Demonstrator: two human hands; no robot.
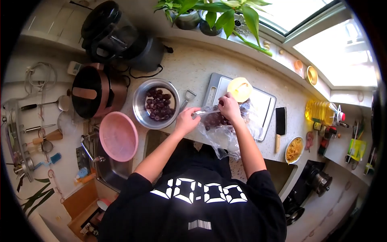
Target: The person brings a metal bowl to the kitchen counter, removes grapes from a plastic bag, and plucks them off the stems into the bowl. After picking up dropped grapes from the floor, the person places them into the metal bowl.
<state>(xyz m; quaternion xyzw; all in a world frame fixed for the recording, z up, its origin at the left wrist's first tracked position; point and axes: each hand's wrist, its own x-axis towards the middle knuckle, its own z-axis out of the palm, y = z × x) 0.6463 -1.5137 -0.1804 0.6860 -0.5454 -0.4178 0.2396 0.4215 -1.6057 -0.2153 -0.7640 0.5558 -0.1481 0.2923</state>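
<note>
A clear plastic bag (pixel 223 137) with dark grapes (pixel 214 120) in it lies at the counter's front edge, partly over the cutting board (pixel 264 109). My left hand (pixel 187 121) pinches the bag's left edge. At the bag's upper side is my right hand (pixel 229 108), its fingers closed around something dark that looks like a grape. Just above it, a yellow halved fruit (pixel 240 89) rests on the board. Left of my left hand stands a steel bowl (pixel 139 105) holding loose grapes (pixel 160 105). A peeler (pixel 187 98) lies between bowl and board.
A cleaver (pixel 280 123) and a bowl of shredded food (pixel 294 149) are right of the board. An oil bottle (pixel 319 112) stands farther right. At left are a pink basin (pixel 119 136), a rice cooker (pixel 94 92) and a blender (pixel 117 38). Potted plants (pixel 209 20) line the windowsill.
</note>
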